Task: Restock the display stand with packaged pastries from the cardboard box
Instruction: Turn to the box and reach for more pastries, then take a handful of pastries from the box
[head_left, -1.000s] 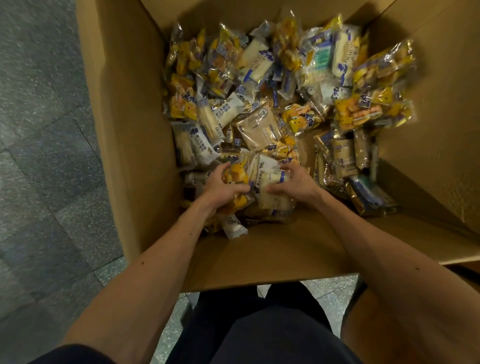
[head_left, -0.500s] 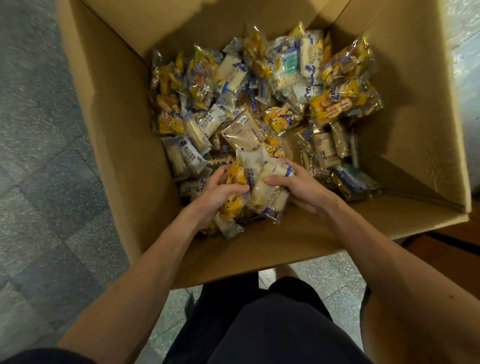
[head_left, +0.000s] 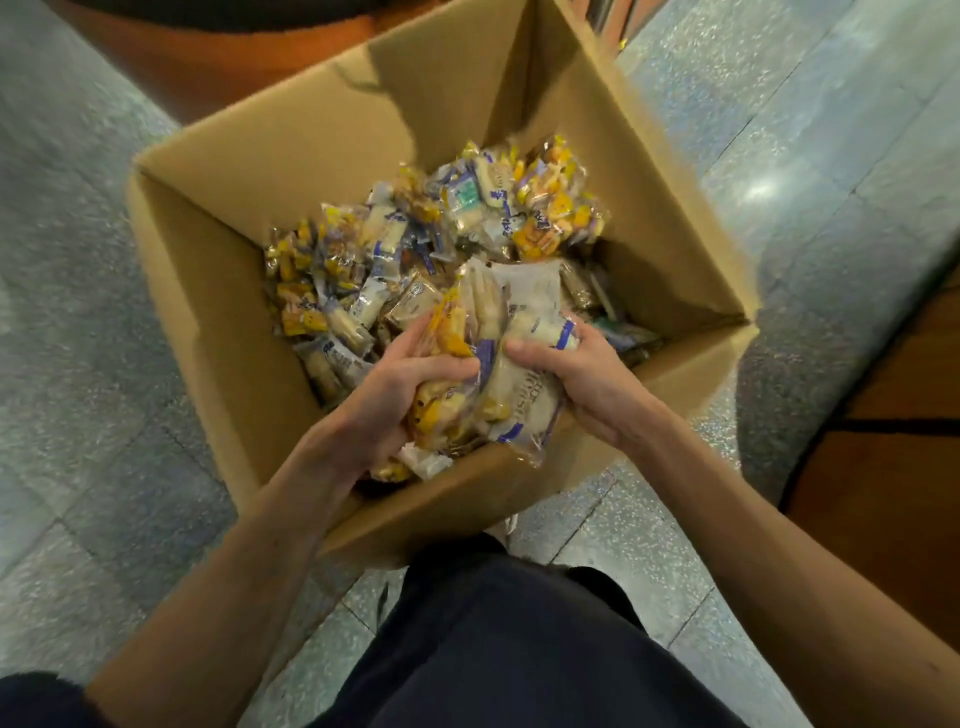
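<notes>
An open cardboard box stands on the floor in front of me, its bottom covered with a heap of packaged pastries in clear, yellow and blue wrappers. Between my two hands I hold a bunch of packets lifted above the heap, near the box's front wall. My left hand grips the yellow-wrapped packets on the bunch's left side. My right hand grips the pale, white-and-blue packets on its right side. The display stand is not in view.
Grey speckled floor tiles surround the box. A brown wooden surface with a dark line lies at the right, and another brown surface sits behind the box. My dark trousers fill the bottom of the view.
Both hands have gathered the packets together and raised the bunch above the heap. The view has pulled back, so the whole box and more floor show.
</notes>
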